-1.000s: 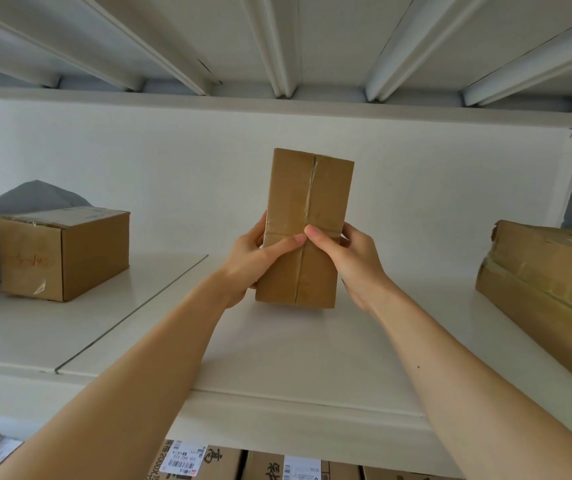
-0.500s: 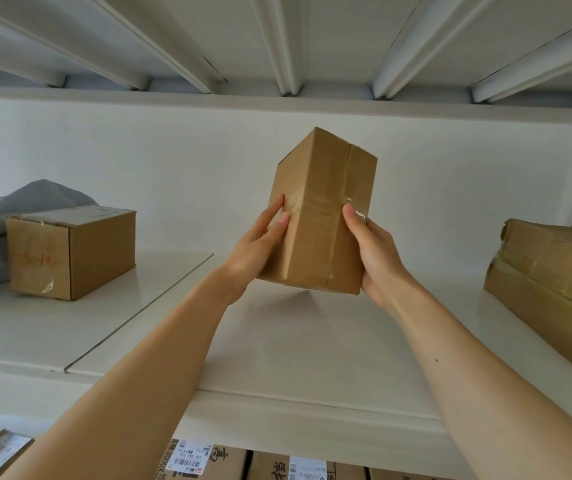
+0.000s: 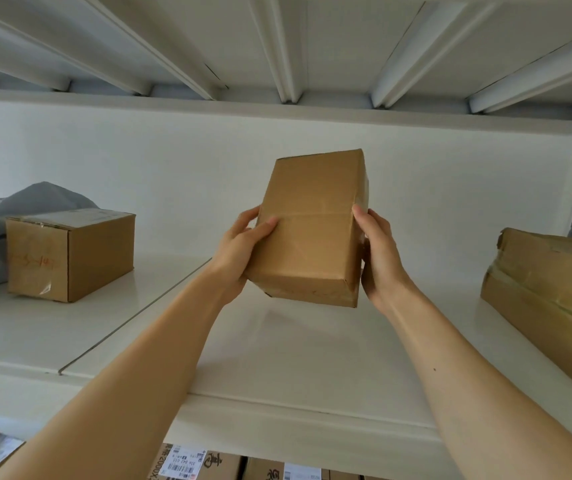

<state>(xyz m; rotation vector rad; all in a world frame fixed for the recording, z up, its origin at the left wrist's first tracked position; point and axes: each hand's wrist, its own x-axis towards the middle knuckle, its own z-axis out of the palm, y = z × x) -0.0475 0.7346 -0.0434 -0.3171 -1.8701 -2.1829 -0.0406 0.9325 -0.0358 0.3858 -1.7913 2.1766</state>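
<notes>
Both hands, my left hand [image 3: 239, 252] and right hand [image 3: 379, 258], grip 1 tall cardboard box [image 3: 308, 230] by its sides, tilted, held above the white shelf [image 3: 277, 351]

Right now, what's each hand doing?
Left hand: grips the cardboard box on its left side.
Right hand: grips the same box on its right side.

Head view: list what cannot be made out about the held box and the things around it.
Held box: far sides turned away; the fingers of the left hand and right hand are hidden behind it.
Left box: red scrawl too faint to read.
Right carton: cut off by the frame edge.
Lower boxes: cut by the bottom edge, label print too small.
</notes>
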